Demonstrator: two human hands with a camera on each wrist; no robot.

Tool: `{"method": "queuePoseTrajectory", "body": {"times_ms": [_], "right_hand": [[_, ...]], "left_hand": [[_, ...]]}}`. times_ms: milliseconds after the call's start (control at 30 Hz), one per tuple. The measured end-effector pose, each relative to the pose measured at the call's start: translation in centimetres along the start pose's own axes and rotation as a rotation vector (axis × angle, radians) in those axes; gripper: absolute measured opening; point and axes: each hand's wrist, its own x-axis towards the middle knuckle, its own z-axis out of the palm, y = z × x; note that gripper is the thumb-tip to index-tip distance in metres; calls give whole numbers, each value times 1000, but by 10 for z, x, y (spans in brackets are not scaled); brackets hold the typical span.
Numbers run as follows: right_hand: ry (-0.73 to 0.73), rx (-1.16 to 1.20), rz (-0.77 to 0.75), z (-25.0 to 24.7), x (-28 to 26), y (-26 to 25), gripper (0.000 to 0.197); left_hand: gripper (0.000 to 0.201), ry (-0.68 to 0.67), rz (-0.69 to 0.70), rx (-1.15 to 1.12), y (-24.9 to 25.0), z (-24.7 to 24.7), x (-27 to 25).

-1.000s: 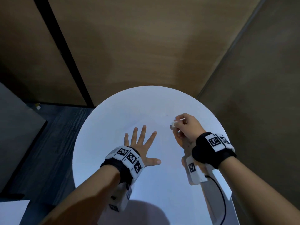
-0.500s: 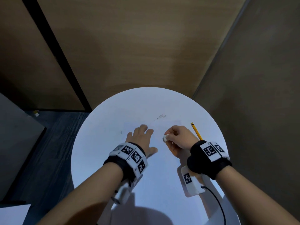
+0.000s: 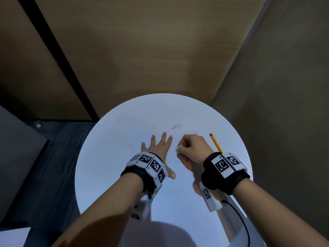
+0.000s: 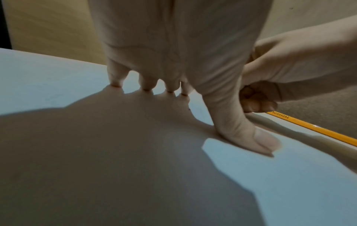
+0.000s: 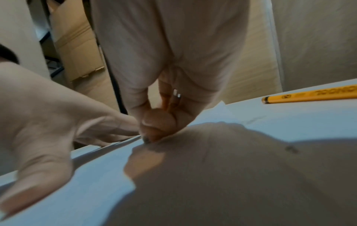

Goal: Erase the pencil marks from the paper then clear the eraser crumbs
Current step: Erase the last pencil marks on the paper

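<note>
Paper [image 3: 185, 157] lies flat on the round white surface [image 3: 106, 157], its far corner showing just beyond the right hand [image 3: 193, 148]. That hand is curled into a pinch around a small white eraser [image 3: 178, 149], whose tip shows at the thumb side in the head view; in the right wrist view the fingertips [image 5: 154, 130] press down onto the sheet, with a dark smudge right at the contact point. The left hand [image 3: 158, 148] is spread flat on the paper just beside the right one, fingers straight and fanned, thumb [image 4: 251, 137] pushed out to the side and pressed on the sheet. Eraser crumbs [image 3: 175, 127] sit in a small grey cluster beyond the fingertips of both hands, and one tiny speck [image 3: 131, 144] lies off to the left. A yellow pencil [image 3: 215, 142] rests on the surface to the right of the right hand, apart from it, its dark end pointing away from the person. Both wrists carry black bands with white marker tags. Brown wall panels stand behind the surface.
</note>
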Motion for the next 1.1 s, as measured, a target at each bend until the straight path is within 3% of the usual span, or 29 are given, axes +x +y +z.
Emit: {"method": "queuePoseTrajectory", "body": {"times_ms": [167,333,500,600,667,867,1033,1100], "right_hand": [[-288,-68,-32,-1,-2,-8,3],[-111,-101,-54,-1,8,-10,9],[-355,-228,-78,-4,-8,-12,23],[-196,-255,-68,-8,9,-15,7],[-76,-215,-38,-7,14,-15,7],[-384,-255,-34,-8,0,-16,15],[-84,-199,-13,-5,16,-15,9],[-136,-204,-44,0,5,-13,8]], "left_hand": [[135,4,-22,1,2,-1,4],[135,-2,-18,1,1,-1,4],[134,0,-18,-3,2,-2,3],[134,5,-16,2,2,-2,2],[134,3,-14,4,2,-2,1],[133,14,-15,-13,2,-1,1],[133,4,-17,-7,3,-3,2],[133,0,-19,-12,4,-4,1]]}}
